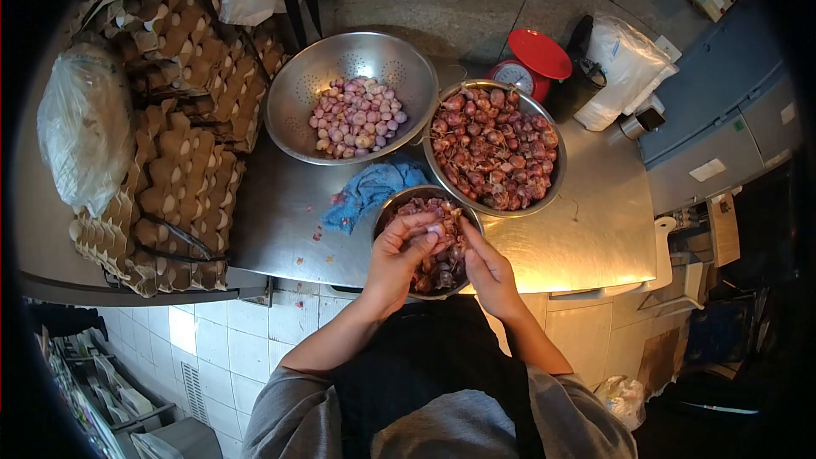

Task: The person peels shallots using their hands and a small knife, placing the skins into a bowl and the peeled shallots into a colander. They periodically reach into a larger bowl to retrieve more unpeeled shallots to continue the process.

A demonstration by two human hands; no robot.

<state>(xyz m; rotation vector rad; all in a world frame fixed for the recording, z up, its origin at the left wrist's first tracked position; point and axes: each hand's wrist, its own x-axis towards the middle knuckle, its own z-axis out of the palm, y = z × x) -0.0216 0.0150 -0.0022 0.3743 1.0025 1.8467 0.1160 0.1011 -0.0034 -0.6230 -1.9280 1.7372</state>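
My left hand (401, 259) pinches a partly peeled shallot (437, 230) between thumb and fingers. Close to it on the right, my right hand (493, 276) has its thumb and index finger bent towards the shallot; whatever they grip is hidden. Both hands are over a metal bowl (435, 296) of loose reddish skins (440, 276). Behind it, a larger steel bowl (557, 180) is heaped with unpeeled red shallots (497, 149). A metal colander (289, 115) at the back left contains peeled pinkish shallots (359, 117).
A crumpled blue cloth (374, 191) lies on the steel table (280, 229) beside scattered skin bits. Stacked egg trays (183, 178) and a plastic bag (85, 127) crowd the left. A red scale (541, 53) and a white bag (620, 68) stand at the back right.
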